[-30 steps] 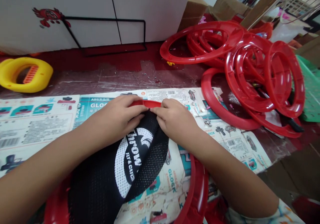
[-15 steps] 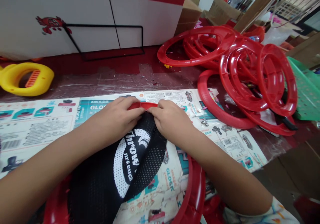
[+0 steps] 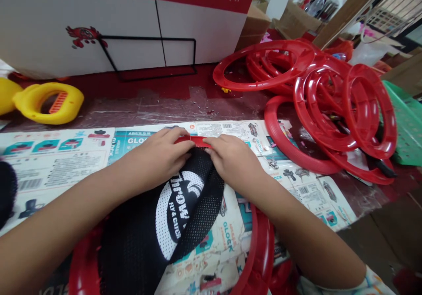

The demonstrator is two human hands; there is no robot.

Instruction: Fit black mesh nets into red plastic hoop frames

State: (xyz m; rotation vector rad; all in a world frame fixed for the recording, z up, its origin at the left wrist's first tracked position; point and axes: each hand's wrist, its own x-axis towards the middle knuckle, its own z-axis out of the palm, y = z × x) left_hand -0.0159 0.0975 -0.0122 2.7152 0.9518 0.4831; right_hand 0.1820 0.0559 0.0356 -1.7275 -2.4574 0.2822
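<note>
A large red plastic ring (image 3: 260, 251) lies on the printed cardboard in front of me, its far edge under both hands. Black mesh fabric (image 3: 132, 238) with white "Throw, Fly & Catch" lettering hangs across the left part of the ring, its right side folded over. My left hand (image 3: 168, 154) is closed at the ring's far edge, pinching the mesh against the rim. My right hand (image 3: 229, 158) is closed just to the right, with thumb and finger on the mesh edge by the rim. The fingertips partly hide the spot where mesh meets ring.
Several red rings (image 3: 329, 97) are heaped at the right beside a green basket (image 3: 405, 123). A yellow plastic handle piece (image 3: 70, 110) lies at the left. A white and red carton (image 3: 132, 18) stands at the back, with a black wire frame (image 3: 148, 37) before it.
My right hand has shifted slightly right, widening the gap between the two hands and showing more red rim. The whole view has moved a little.
</note>
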